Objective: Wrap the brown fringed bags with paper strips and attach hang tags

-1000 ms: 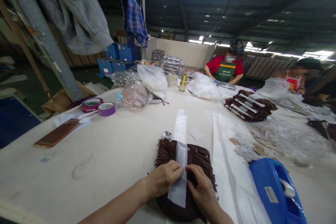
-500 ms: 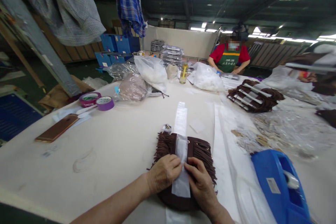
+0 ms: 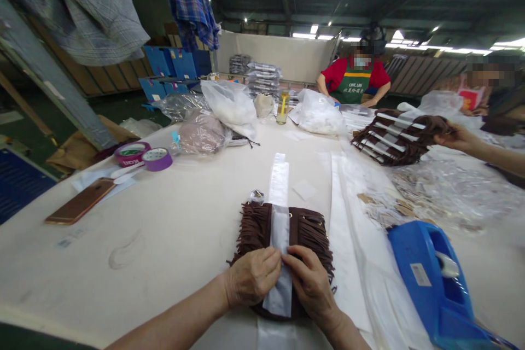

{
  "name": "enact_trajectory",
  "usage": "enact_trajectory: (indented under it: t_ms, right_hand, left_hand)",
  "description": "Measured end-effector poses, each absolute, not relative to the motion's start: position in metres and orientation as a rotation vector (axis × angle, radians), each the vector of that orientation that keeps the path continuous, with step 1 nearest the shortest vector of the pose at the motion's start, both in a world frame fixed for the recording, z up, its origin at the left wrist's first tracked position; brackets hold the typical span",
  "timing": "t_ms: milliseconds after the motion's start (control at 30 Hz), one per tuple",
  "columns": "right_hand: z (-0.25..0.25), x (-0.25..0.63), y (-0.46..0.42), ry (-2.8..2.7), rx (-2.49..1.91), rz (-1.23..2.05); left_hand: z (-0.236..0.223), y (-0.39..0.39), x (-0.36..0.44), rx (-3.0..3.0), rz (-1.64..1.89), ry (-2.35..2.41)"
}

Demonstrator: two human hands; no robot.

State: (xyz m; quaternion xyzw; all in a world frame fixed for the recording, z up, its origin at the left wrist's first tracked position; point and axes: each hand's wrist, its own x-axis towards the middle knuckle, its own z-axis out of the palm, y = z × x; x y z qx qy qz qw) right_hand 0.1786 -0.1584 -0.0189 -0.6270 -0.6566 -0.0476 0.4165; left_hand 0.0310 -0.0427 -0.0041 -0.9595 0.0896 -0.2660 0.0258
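Note:
A dark brown fringed bag [image 3: 256, 227] lies flat on the table in front of me. A whitish translucent strip [image 3: 280, 227] runs lengthwise over its middle and reaches past its far edge. My left hand [image 3: 256, 276] has its fingers pinched together on the strip's left edge. Opposite it, my right hand [image 3: 309, 279] pinches at the strip's right edge, thumb and index finger close together. The fingertips of both hands nearly meet over the strip. A small shiny metal piece [image 3: 257, 195] shows at the bag's far left corner.
On the right stand a blue tape dispenser [image 3: 418, 273] and a stack of brown fringed bags [image 3: 389, 139], with a co-worker's hand [image 3: 455, 136] at it. Left are purple tape rolls [image 3: 158, 159] and a phone [image 3: 80, 201]. Behind sit plastic bags [image 3: 227, 106] and a bottle [image 3: 283, 108].
A co-worker's hand has come in from the right to the stack of fringed bags, which now stands higher. My hands stay at the strip, and the view has shifted slightly.

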Motion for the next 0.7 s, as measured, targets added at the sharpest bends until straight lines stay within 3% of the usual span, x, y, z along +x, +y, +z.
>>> enact_trajectory:
  t_ms: [300,700]
  right_hand:
    - [-0.018,0.177,-0.159,-1.67,-1.57,-0.149]
    - [-0.002,0.166,-0.165,-1.711,-1.64,-0.234]
  left_hand:
    - [-0.006,-0.049,0.027,-2.982,-0.804,0.328]
    - [-0.036,-0.039,0.02,-2.982,-1.176,0.313]
